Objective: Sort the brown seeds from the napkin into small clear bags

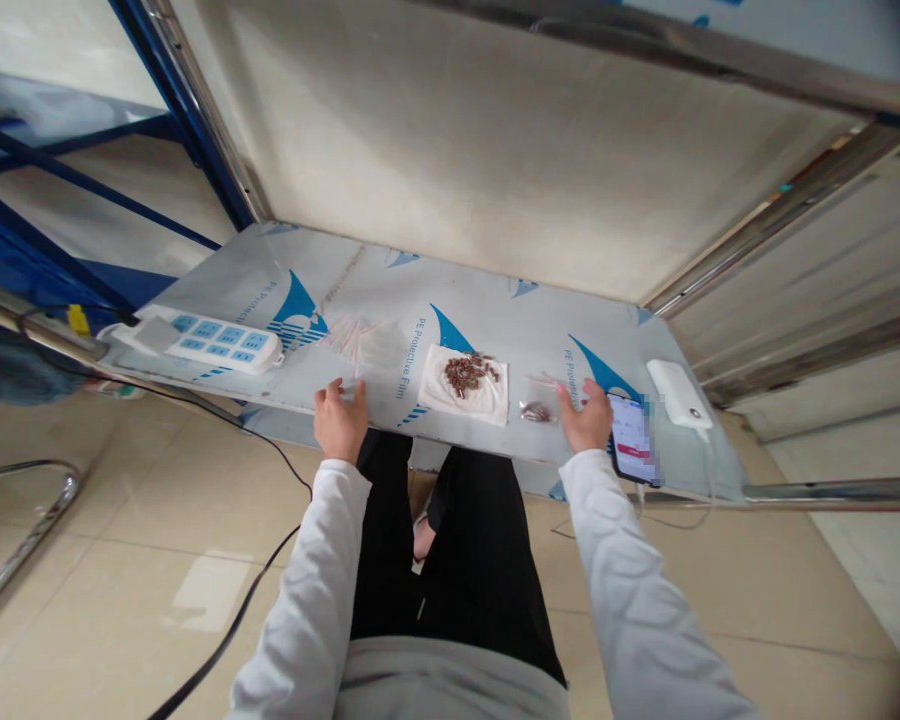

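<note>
My left hand is at the front edge of the shelf, thumb and fingers apart, with nothing visible in it. Just beyond its fingertips lie thin clear plastic bags with reddish edge lines. In the middle, a heap of small reddish-brown pieces rests on a white cloth or paper. To the right of that is a small clear zip bag with similar brown pieces inside. My right hand is beside this bag, its thumb and fingers spread; no held object shows.
A white power strip with blue sockets lies on the left of the metal shelf. A lit phone and a white power bank with a cable are on the right. A black cable hangs at left.
</note>
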A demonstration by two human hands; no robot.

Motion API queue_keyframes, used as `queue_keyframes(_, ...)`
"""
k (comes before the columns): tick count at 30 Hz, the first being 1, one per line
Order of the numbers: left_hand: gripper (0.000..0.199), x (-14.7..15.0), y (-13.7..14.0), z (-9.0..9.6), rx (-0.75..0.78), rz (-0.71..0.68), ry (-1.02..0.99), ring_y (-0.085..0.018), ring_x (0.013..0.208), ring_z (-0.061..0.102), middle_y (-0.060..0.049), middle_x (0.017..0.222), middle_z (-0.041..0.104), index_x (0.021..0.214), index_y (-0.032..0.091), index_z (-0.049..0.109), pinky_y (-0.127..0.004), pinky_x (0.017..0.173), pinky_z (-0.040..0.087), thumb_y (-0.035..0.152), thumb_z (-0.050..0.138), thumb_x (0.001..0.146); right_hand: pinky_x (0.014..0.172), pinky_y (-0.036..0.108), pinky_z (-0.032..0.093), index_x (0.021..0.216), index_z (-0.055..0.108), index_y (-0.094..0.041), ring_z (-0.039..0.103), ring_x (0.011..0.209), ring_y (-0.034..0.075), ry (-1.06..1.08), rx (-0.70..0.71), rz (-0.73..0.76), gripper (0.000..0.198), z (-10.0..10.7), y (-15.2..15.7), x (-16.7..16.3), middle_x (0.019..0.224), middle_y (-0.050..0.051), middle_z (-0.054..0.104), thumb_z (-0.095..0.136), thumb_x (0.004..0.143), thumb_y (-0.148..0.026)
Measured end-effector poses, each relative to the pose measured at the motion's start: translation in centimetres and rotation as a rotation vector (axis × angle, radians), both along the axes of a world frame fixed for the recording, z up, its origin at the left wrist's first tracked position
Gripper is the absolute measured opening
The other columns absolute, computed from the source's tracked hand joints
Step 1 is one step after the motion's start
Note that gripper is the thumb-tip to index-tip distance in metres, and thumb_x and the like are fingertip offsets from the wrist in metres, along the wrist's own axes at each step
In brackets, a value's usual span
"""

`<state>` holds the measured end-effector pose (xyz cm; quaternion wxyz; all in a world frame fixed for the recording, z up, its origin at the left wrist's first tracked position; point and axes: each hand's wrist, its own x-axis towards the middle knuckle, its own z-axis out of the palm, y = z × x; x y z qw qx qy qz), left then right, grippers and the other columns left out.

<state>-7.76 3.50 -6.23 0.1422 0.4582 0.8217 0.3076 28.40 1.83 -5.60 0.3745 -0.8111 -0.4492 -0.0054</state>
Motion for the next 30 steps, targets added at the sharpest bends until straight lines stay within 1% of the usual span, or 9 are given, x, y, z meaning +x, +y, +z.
queue_keyframes(2, 0.043, 0.1, 0.1, -0.3, -0.001, 0.013, 0.004, -0.028, 0.097, 0.062, -0.015, 0.111, 0.06, 0.115, 0.019, 0.061, -0.039, 0.082, 0.047, 0.047, 0.05, 0.084, 0.093, 0.048, 0.04, 0.115, 0.058, -0.006, 0.056, 0.101, 0.032, -0.108, 0.05, 0.028, 0.058, -0.2, -0.7, -0.6, 0.111, 0.022, 0.061, 0.054, 0.074, -0.047)
queue_keyframes(5, 0.042, 0.3, 0.3, -0.4, -0.009, 0.049, 0.019, -0.029, 0.094, 0.063, -0.013, 0.112, 0.061, 0.111, 0.023, 0.065, -0.04, 0.078, 0.046, 0.051, 0.049, 0.084, 0.092, 0.047, 0.041, 0.114, 0.059, -0.011, 0.054, 0.104, 0.03, -0.133, 0.081, 0.111, 0.048, 0.0, -1.9, -2.6, 0.109, 0.018, 0.062, 0.052, 0.077, -0.042)
queue_keyframes(10, 0.041, 0.8, 2.1, -0.2, -0.061, 0.018, 0.048, -0.032, 0.089, 0.063, -0.015, 0.103, 0.064, 0.11, 0.022, 0.065, -0.041, 0.073, 0.045, 0.049, 0.052, 0.083, 0.086, 0.043, 0.045, 0.109, 0.061, -0.016, 0.058, 0.098, 0.026, -0.013, 0.069, 0.244, 0.037, 0.6, -3.8, -6.2, 0.106, 0.014, 0.064, 0.052, 0.08, -0.037)
queue_keyframes(15, 0.024, 1.6, 3.7, 0.9, -0.038, -0.043, 0.054, -0.028, 0.085, 0.063, -0.012, 0.101, 0.064, 0.099, 0.021, 0.067, -0.036, 0.069, 0.043, 0.034, 0.055, 0.082, 0.08, 0.041, 0.049, 0.108, 0.062, -0.016, 0.06, 0.095, 0.025, 0.134, 0.04, 0.33, 0.036, 1.2, -5.2, -8.7, 0.107, 0.014, 0.065, 0.055, 0.08, -0.038)
queue_keyframes(17, 0.024, 2.3, 2.7, 1.6, 0.062, -0.073, 0.082, -0.025, 0.084, 0.063, -0.01, 0.103, 0.063, 0.1, 0.022, 0.066, -0.033, 0.069, 0.042, 0.033, 0.054, 0.083, 0.08, 0.04, 0.05, 0.105, 0.064, -0.017, 0.061, 0.095, 0.025, 0.222, 0.041, 0.366, 0.034, 2.0, -5.4, -10.1, 0.107, 0.014, 0.066, 0.056, 0.081, -0.039)
queue_keyframes(20, 0.022, 4.0, -0.1, 3.1, 0.248, -0.156, 0.117, -0.022, 0.084, 0.062, -0.009, 0.109, 0.062, 0.099, 0.024, 0.066, -0.032, 0.073, 0.041, 0.034, 0.051, 0.087, 0.079, 0.034, 0.051, 0.099, 0.066, -0.02, 0.064, 0.092, 0.021, 0.417, 0.053, 0.474, 0.029, 4.2, -4.8, -13.2, 0.103, 0.01, 0.069, 0.055, 0.084, -0.041)
queue_keyframes(24, 0.019, 6.5, -3.7, 5.2, 0.434, -0.411, 0.054, -0.021, 0.091, 0.061, -0.007, 0.111, 0.067, 0.094, 0.023, 0.068, -0.034, 0.083, 0.039, 0.029, 0.051, 0.088, 0.07, 0.028, 0.052, 0.095, 0.068, -0.02, 0.066, 0.085, 0.019, 0.634, 0.038, 0.541, 0.033, 6.9, -2.4, -17.3, 0.098, 0.008, 0.071, 0.06, 0.079, -0.048)
queue_keyframes(27, 0.023, 7.6, -4.9, 6.1, 0.489, -0.505, 0.022, -0.023, 0.094, 0.061, -0.006, 0.109, 0.07, 0.104, 0.024, 0.067, -0.036, 0.084, 0.038, 0.027, 0.052, 0.088, 0.065, 0.027, 0.054, 0.091, 0.068, -0.019, 0.066, 0.077, 0.018, 0.803, 0.024, 0.572, 0.034, 7.4, -0.8, -18.6, 0.092, 0.007, 0.071, 0.065, 0.075, -0.049)
queue_keyframes(30, 0.026, 7.9, -5.4, 6.1, 0.496, -0.52, 0.01, -0.024, 0.091, 0.061, -0.005, 0.11, 0.071, 0.108, 0.026, 0.068, -0.038, 0.084, 0.037, 0.027, 0.054, 0.086, 0.063, 0.028, 0.055, 0.088, 0.067, -0.019, 0.067, 0.073, 0.018, 0.95, 0.029, 0.557, 0.029, 6.8, -0.4, -18.3, 0.084, 0.006, 0.072, 0.065, 0.075, -0.045)
